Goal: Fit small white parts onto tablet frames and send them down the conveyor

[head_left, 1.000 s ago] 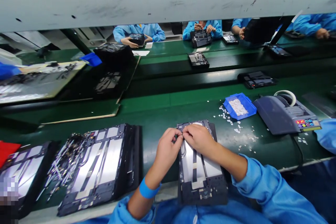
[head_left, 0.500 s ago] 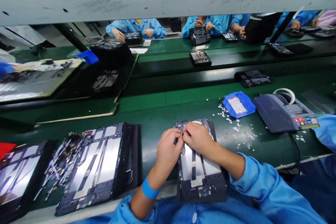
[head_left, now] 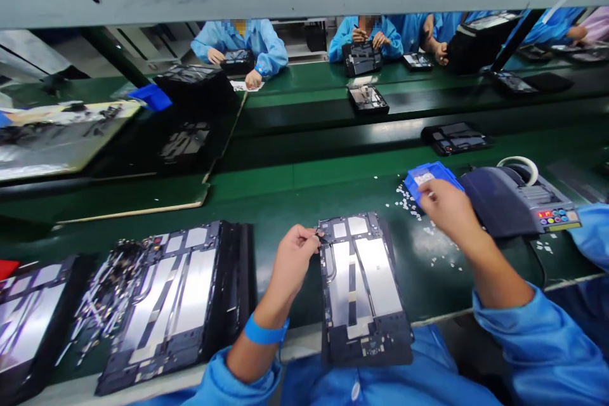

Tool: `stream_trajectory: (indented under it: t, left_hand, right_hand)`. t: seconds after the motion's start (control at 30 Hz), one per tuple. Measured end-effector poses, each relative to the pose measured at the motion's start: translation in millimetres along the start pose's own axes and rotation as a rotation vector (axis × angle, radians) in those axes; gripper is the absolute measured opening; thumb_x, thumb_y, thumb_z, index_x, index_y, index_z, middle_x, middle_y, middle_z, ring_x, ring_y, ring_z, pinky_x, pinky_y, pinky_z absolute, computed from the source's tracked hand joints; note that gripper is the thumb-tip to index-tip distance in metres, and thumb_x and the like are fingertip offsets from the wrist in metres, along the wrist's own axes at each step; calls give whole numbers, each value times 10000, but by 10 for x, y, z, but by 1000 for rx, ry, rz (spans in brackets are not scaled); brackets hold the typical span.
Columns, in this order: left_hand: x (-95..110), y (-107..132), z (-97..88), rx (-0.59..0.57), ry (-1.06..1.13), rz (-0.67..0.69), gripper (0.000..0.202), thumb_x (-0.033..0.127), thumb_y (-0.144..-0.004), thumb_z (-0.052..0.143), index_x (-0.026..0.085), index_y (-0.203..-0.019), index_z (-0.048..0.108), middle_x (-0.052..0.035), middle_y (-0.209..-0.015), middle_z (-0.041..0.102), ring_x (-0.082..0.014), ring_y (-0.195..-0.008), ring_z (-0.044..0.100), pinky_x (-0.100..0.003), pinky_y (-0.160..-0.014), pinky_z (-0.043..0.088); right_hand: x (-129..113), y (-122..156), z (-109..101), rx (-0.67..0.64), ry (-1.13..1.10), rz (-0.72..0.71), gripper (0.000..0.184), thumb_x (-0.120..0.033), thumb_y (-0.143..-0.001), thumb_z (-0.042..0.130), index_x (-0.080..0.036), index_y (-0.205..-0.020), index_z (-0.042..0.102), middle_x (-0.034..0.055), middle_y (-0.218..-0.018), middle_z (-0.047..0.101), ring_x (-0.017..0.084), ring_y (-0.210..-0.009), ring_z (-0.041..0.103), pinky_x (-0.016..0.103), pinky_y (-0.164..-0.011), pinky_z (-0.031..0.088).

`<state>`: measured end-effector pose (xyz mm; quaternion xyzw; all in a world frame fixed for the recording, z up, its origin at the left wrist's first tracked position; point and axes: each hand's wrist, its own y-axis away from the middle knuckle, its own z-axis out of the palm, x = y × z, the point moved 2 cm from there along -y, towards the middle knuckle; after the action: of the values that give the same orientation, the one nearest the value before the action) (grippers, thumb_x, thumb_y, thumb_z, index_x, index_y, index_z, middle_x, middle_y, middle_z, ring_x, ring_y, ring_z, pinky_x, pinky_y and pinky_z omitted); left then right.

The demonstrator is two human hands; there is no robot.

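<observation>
A dark tablet frame with silver plates (head_left: 364,285) lies lengthwise on the green bench in front of me. My left hand (head_left: 295,258) pinches at the frame's upper left corner, fingers closed on a small part I cannot make out. My right hand (head_left: 445,206) has reached to the small blue tray (head_left: 435,173) of white bits at the right, fingers curled over its near edge; what they hold, if anything, is hidden.
A stack of similar frames (head_left: 176,295) lies to the left, more at far left. White bits (head_left: 438,247) litter the bench. A grey tape dispenser (head_left: 518,200) stands right of the tray. Across the belt, people in blue coats work on frames (head_left: 361,57).
My right hand left the frame's top edge and moved right to the blue tray. My left hand stays at the frame's upper left corner. The view tilted slightly.
</observation>
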<state>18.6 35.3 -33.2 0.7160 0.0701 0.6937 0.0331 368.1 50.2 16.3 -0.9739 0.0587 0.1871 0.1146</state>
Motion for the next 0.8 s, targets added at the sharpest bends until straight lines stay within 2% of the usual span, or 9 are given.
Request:
stream_trajectory:
  t: [0.07,0.13,0.2,0.23,0.37,0.6,0.7,0.8]
  left_hand:
    - [6,3,16,-1,22,-28,118,238,-682,686,205,-688,572,-9,-779,688,-168,-795,649,-256,-695,469]
    - [25,24,29,-9,27,-45,131,249,-693,700,201,-708,580,1,-756,683,-143,-713,613,-248,-662,458]
    - [43,56,38,-9,24,-51,137,258,-704,702,201,-719,579,13,-708,667,-133,-659,587,-246,-640,450]
    - [49,72,41,-3,17,-48,137,265,-709,701,200,-726,580,16,-695,664,-134,-652,586,-247,-639,451]
    - [57,129,57,55,-88,29,127,298,-735,689,199,-749,612,-4,-740,705,-156,-694,626,-268,-674,480]
    - [110,238,107,136,-400,247,67,260,-801,635,231,-791,695,-33,-870,782,-218,-838,723,-340,-803,546]
    - [129,266,104,125,-432,260,79,263,-816,635,239,-801,709,-34,-884,794,-226,-845,740,-346,-805,561]
    - [148,263,82,104,-443,243,78,256,-811,640,237,-794,714,-29,-869,796,-223,-824,738,-336,-780,559]
  right_hand:
    - [-544,213,222,-77,-202,-248,176,-159,-912,580,-211,-949,745,66,-966,767,215,-911,686,300,-827,475]
    - [-1075,388,468,-155,-268,-425,148,-180,-953,598,-212,-919,739,49,-936,766,207,-917,682,306,-859,473]
    - [-1445,483,686,-214,-245,-519,148,-178,-972,609,-198,-897,734,55,-913,763,205,-891,675,315,-857,467]
    - [-1554,502,772,-230,-219,-538,153,-178,-981,608,-189,-893,732,63,-908,762,206,-881,672,318,-851,464]
    - [-1642,504,933,-198,-135,-547,168,-193,-1004,596,-170,-892,720,81,-886,746,214,-863,659,327,-833,453]
    - [-1629,599,887,15,-25,-547,175,-147,-944,605,-198,-786,660,84,-778,672,251,-785,596,362,-739,413]
    - [-1645,608,884,27,-43,-538,191,-132,-933,591,-212,-765,633,82,-769,651,251,-777,568,365,-735,399]
    - [-1658,559,896,-20,-100,-538,183,-108,-910,577,-218,-769,617,65,-788,647,235,-792,554,349,-747,391]
